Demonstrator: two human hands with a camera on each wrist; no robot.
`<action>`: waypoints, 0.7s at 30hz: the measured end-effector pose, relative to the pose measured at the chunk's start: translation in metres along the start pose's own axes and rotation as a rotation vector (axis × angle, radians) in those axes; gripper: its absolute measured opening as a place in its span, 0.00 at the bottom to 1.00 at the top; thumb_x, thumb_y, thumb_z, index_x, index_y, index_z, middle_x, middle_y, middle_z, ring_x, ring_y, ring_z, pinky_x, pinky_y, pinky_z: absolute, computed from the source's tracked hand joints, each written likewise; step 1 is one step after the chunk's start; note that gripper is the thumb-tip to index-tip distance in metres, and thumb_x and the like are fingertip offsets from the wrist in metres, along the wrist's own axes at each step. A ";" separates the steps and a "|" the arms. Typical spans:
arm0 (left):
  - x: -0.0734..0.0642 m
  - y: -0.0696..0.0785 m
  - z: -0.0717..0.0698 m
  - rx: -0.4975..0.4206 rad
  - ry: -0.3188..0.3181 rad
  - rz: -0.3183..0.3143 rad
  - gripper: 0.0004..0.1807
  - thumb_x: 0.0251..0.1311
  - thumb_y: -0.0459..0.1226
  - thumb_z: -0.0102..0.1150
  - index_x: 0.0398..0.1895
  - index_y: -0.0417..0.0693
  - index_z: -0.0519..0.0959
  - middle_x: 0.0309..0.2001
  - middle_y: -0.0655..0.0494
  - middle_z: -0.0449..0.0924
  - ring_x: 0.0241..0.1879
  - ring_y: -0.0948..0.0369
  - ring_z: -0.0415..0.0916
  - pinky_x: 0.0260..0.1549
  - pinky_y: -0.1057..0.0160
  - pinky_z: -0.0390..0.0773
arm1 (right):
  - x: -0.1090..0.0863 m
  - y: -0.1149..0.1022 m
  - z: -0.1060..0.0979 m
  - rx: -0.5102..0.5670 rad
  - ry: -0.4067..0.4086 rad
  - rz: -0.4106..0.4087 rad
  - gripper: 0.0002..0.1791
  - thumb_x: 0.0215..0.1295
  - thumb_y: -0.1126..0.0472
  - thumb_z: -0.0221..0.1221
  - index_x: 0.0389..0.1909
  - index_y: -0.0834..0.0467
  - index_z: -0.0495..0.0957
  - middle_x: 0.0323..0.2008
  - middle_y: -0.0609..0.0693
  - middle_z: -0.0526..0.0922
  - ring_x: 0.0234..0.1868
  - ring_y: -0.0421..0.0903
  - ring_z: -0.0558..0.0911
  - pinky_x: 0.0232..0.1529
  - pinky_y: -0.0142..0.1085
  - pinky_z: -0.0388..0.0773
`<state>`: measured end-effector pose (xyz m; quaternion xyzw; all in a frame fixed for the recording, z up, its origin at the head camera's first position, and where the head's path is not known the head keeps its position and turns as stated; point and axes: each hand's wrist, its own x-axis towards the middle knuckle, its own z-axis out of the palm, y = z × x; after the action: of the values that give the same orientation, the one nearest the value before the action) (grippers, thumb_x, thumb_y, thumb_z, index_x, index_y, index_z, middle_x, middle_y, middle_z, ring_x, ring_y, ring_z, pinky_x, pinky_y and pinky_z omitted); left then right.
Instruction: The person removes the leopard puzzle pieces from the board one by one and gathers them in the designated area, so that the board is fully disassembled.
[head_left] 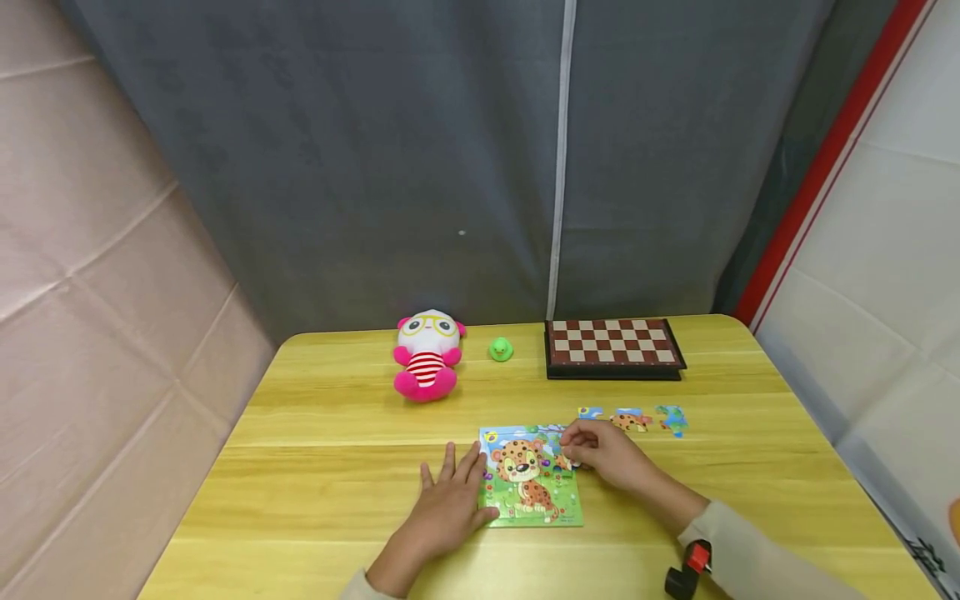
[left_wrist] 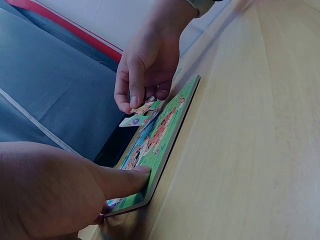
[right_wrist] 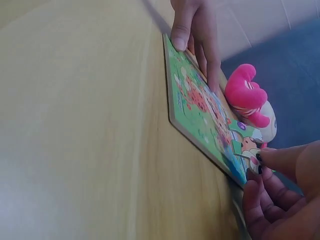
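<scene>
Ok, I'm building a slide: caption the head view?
Left hand on a leopard jigsaw puzzle, right hand pinching a piece; plush toy, green toy duck and folded chessboard behind.

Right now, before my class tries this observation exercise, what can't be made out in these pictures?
- Head view: the right hand hides part of the puzzle piece it pinches.
- Head view: print near the lower right corner of the puzzle board is too small to read.
- Head view: an orange thing is cut off by the right edge; I cannot tell what it is.
- Left wrist view: the left edge cuts off the left hand.
</scene>
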<state>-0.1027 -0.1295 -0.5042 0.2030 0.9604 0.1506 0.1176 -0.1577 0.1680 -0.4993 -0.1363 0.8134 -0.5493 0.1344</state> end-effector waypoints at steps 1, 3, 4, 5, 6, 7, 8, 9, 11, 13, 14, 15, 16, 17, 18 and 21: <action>0.000 0.000 0.000 0.000 -0.001 -0.001 0.47 0.69 0.59 0.57 0.82 0.44 0.55 0.84 0.49 0.44 0.79 0.33 0.37 0.65 0.18 0.43 | -0.001 0.001 -0.002 -0.001 0.004 -0.001 0.06 0.72 0.66 0.63 0.44 0.65 0.81 0.37 0.54 0.83 0.36 0.48 0.81 0.34 0.36 0.82; 0.000 0.000 0.001 0.001 0.000 -0.002 0.47 0.69 0.59 0.57 0.82 0.44 0.55 0.84 0.49 0.44 0.79 0.33 0.37 0.65 0.18 0.43 | -0.004 0.003 -0.007 -0.008 0.009 0.000 0.06 0.71 0.66 0.63 0.44 0.66 0.81 0.37 0.54 0.83 0.35 0.48 0.81 0.33 0.36 0.82; 0.000 -0.001 0.001 0.000 0.000 -0.002 0.47 0.69 0.59 0.57 0.82 0.44 0.55 0.84 0.49 0.44 0.80 0.33 0.37 0.65 0.18 0.43 | -0.005 0.005 -0.009 -0.015 0.013 0.000 0.06 0.71 0.66 0.63 0.43 0.66 0.81 0.37 0.54 0.83 0.34 0.48 0.81 0.32 0.35 0.81; 0.000 -0.001 0.001 0.001 0.001 -0.001 0.47 0.69 0.59 0.57 0.82 0.44 0.55 0.84 0.49 0.44 0.80 0.33 0.37 0.65 0.18 0.43 | -0.006 0.006 -0.012 -0.021 0.016 -0.002 0.06 0.71 0.66 0.63 0.43 0.66 0.81 0.36 0.54 0.83 0.34 0.48 0.81 0.32 0.35 0.81; 0.000 -0.001 0.001 0.002 0.003 0.000 0.47 0.68 0.59 0.57 0.82 0.44 0.55 0.84 0.49 0.45 0.80 0.33 0.37 0.65 0.18 0.43 | -0.008 0.007 -0.014 -0.030 0.021 -0.003 0.06 0.70 0.67 0.63 0.43 0.66 0.81 0.36 0.54 0.83 0.34 0.48 0.81 0.32 0.35 0.81; 0.000 -0.001 0.001 0.003 0.004 0.001 0.48 0.68 0.59 0.57 0.82 0.44 0.55 0.84 0.49 0.45 0.80 0.33 0.37 0.65 0.17 0.43 | -0.009 0.008 -0.016 -0.036 0.025 -0.003 0.05 0.70 0.67 0.63 0.43 0.66 0.81 0.36 0.54 0.83 0.34 0.47 0.81 0.32 0.34 0.81; 0.000 -0.001 0.001 0.003 0.004 0.001 0.48 0.68 0.59 0.57 0.82 0.44 0.55 0.84 0.49 0.45 0.79 0.33 0.37 0.65 0.17 0.43 | -0.010 0.009 -0.018 -0.043 0.029 -0.001 0.05 0.70 0.67 0.63 0.42 0.66 0.81 0.36 0.54 0.82 0.34 0.47 0.80 0.32 0.34 0.81; 0.000 0.000 0.001 0.002 0.004 0.001 0.48 0.68 0.59 0.57 0.82 0.44 0.55 0.84 0.49 0.44 0.80 0.33 0.37 0.65 0.18 0.43 | -0.011 0.010 -0.020 -0.047 0.033 0.000 0.05 0.70 0.68 0.63 0.42 0.66 0.81 0.37 0.54 0.82 0.35 0.47 0.80 0.32 0.34 0.81; 0.000 0.000 0.000 0.000 0.004 0.000 0.47 0.68 0.59 0.57 0.82 0.44 0.55 0.84 0.49 0.44 0.80 0.33 0.37 0.65 0.18 0.43 | -0.013 0.011 -0.023 -0.055 0.040 0.007 0.05 0.70 0.68 0.63 0.43 0.66 0.81 0.37 0.54 0.82 0.36 0.46 0.80 0.33 0.33 0.81; 0.000 0.000 0.000 -0.004 0.000 -0.003 0.47 0.69 0.59 0.57 0.82 0.44 0.55 0.84 0.49 0.44 0.80 0.33 0.37 0.65 0.18 0.42 | -0.015 0.013 -0.027 -0.069 0.048 0.015 0.05 0.70 0.68 0.63 0.43 0.65 0.81 0.37 0.53 0.82 0.36 0.46 0.79 0.33 0.33 0.80; 0.000 0.000 0.000 -0.006 -0.002 -0.004 0.47 0.69 0.59 0.57 0.82 0.45 0.55 0.84 0.49 0.44 0.80 0.33 0.37 0.65 0.18 0.42 | -0.016 0.014 -0.029 -0.079 0.053 0.017 0.05 0.70 0.68 0.64 0.43 0.65 0.81 0.37 0.53 0.82 0.36 0.45 0.79 0.33 0.33 0.80; 0.000 0.000 -0.001 -0.006 -0.003 -0.005 0.47 0.69 0.59 0.57 0.82 0.45 0.55 0.84 0.49 0.44 0.80 0.34 0.37 0.65 0.18 0.42 | -0.017 0.016 -0.030 -0.090 0.057 0.016 0.05 0.70 0.67 0.64 0.43 0.65 0.82 0.37 0.53 0.82 0.36 0.45 0.79 0.33 0.32 0.80; 0.000 0.000 0.000 -0.006 -0.004 -0.005 0.47 0.69 0.59 0.57 0.82 0.45 0.55 0.84 0.49 0.44 0.80 0.34 0.37 0.65 0.18 0.42 | -0.018 0.017 -0.032 -0.101 0.061 0.016 0.05 0.70 0.67 0.64 0.43 0.64 0.82 0.37 0.53 0.82 0.36 0.45 0.79 0.33 0.32 0.79; 0.000 0.000 -0.001 -0.005 -0.005 -0.006 0.47 0.69 0.59 0.57 0.82 0.45 0.54 0.84 0.49 0.44 0.80 0.34 0.36 0.65 0.18 0.42 | -0.019 0.018 -0.033 -0.112 0.066 0.012 0.05 0.70 0.67 0.64 0.43 0.64 0.82 0.37 0.52 0.82 0.36 0.44 0.79 0.34 0.32 0.79; 0.000 0.000 0.000 -0.004 -0.005 -0.005 0.47 0.69 0.59 0.57 0.82 0.45 0.54 0.84 0.49 0.44 0.80 0.33 0.37 0.65 0.18 0.42 | -0.020 0.020 -0.034 -0.123 0.070 0.007 0.04 0.70 0.67 0.64 0.42 0.64 0.82 0.37 0.52 0.82 0.36 0.44 0.79 0.34 0.31 0.79; 0.001 0.000 0.000 -0.002 -0.006 -0.008 0.47 0.69 0.59 0.57 0.82 0.45 0.54 0.84 0.49 0.43 0.80 0.34 0.36 0.65 0.18 0.42 | -0.022 0.024 -0.036 -0.154 0.089 -0.006 0.03 0.69 0.68 0.64 0.42 0.62 0.83 0.37 0.50 0.83 0.37 0.43 0.79 0.36 0.31 0.79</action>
<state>-0.1033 -0.1291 -0.5043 0.1995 0.9606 0.1507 0.1212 -0.1529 0.2156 -0.5066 -0.1242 0.8580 -0.4909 0.0856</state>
